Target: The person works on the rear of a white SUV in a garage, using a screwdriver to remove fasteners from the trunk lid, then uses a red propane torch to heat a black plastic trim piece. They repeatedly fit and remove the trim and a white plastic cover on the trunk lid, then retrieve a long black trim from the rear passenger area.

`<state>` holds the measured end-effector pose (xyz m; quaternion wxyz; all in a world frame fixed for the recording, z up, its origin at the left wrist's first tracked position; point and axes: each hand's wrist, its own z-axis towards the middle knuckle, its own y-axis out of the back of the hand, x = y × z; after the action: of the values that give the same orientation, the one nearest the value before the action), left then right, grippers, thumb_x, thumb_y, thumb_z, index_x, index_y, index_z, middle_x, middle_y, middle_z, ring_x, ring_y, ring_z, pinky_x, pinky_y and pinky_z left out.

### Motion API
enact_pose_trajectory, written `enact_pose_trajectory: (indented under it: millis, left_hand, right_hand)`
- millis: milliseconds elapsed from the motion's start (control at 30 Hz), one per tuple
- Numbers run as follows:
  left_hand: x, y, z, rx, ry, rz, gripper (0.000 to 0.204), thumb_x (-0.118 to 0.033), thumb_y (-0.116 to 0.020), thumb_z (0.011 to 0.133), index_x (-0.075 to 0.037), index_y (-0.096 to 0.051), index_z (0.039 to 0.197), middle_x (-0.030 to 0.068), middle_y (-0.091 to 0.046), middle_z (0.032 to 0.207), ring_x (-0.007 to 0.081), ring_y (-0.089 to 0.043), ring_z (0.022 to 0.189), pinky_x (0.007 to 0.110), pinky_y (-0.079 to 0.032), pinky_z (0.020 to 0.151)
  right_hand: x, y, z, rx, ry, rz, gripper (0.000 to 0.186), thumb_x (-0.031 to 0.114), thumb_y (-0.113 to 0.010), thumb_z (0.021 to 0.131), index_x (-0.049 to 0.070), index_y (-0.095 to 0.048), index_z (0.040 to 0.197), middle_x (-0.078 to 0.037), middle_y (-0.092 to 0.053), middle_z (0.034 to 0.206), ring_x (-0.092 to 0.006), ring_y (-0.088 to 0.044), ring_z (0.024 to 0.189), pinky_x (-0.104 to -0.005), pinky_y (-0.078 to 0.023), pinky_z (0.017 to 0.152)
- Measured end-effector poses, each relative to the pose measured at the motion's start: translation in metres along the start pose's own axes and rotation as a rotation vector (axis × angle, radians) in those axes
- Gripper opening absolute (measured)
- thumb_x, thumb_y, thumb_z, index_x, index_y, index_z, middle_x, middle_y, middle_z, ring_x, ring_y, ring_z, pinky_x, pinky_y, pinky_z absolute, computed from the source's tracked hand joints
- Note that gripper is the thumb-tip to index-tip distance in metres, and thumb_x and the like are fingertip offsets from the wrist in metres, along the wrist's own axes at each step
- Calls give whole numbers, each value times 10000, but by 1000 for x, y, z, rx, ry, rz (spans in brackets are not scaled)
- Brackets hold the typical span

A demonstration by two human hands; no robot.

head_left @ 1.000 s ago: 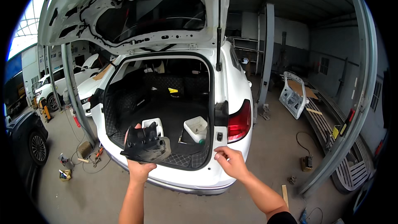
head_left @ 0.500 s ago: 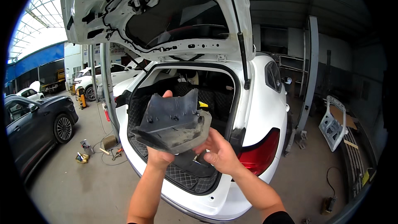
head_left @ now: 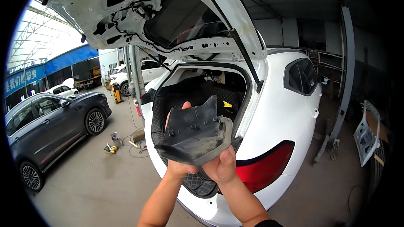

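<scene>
Both hands hold up a dusty black plastic part [head_left: 193, 136] with small clips along a fold, in front of the open trunk of a white car [head_left: 277, 117]. My left hand [head_left: 179, 166] grips it from the left and underneath, fingertips showing behind its top edge. My right hand [head_left: 221, 168] is closed on its lower right edge. The quilted trunk lining [head_left: 198, 185] shows below and around the part, with a small yellow item [head_left: 228, 104] inside. The raised tailgate [head_left: 105, 8] with its struts hangs overhead. A red tail light [head_left: 265, 164] sits just right of my right hand.
A dark grey car [head_left: 57, 130] stands at the left, tools and a small box [head_left: 110, 149] on the floor [head_left: 97, 185] near it. White cars [head_left: 145, 75] are farther back. A lift post [head_left: 346, 67] and a loose door panel [head_left: 364, 132] stand at the right.
My right hand has come from the car's right edge onto the part's lower right. The part has moved rightward and turned. The view has swung left, showing more of the grey car.
</scene>
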<state>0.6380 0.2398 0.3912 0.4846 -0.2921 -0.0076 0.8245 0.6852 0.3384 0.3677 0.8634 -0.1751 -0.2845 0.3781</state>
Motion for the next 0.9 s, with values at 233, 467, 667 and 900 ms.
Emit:
enact_pose_trajectory:
  millis: [233, 467, 667, 900]
  left_hand:
    - [-28, -8, 25, 65, 66, -22, 1233, -504, -887, 544, -74, -209, 1480, 67, -383, 1438, 204, -379, 1316, 390, -306, 1096]
    - [-45, -16, 31, -11, 252, 89, 1037, -540, -801, 682, -31, -299, 1433, 107, -509, 1287, 202, -550, 1121, 308, -472, 928]
    - [-7, 18, -46, -149, 377, 94, 953, -669, -712, 654, -29, -450, 1310, 79, -577, 1217, 214, -583, 1053, 367, -493, 908]
    - [-7, 31, -91, -237, 210, 571, 1141, -213, -910, 593, -9, -203, 1465, 147, -506, 1311, 269, -496, 1228, 386, -394, 1027]
  right_hand:
    - [26, -42, 39, -87, 185, -3, 616, 327, -602, 868, -7, -379, 1337, -120, -507, 1276, -231, -510, 1171, -395, -403, 1014]
    - [13, -54, 35, -366, 35, -197, 377, 269, -381, 1006, -20, -456, 1237, -163, -572, 1201, -255, -611, 1030, -414, -547, 817]
    - [-4, -5, -17, -447, -297, -329, 327, 219, -377, 999, -51, -553, 1046, -156, -657, 932, -218, -637, 707, -371, -576, 634]
    - [-8, 20, -53, -561, -229, -547, 279, 192, -386, 995, -41, -540, 1016, -147, -645, 892, -204, -638, 676, -348, -579, 633]
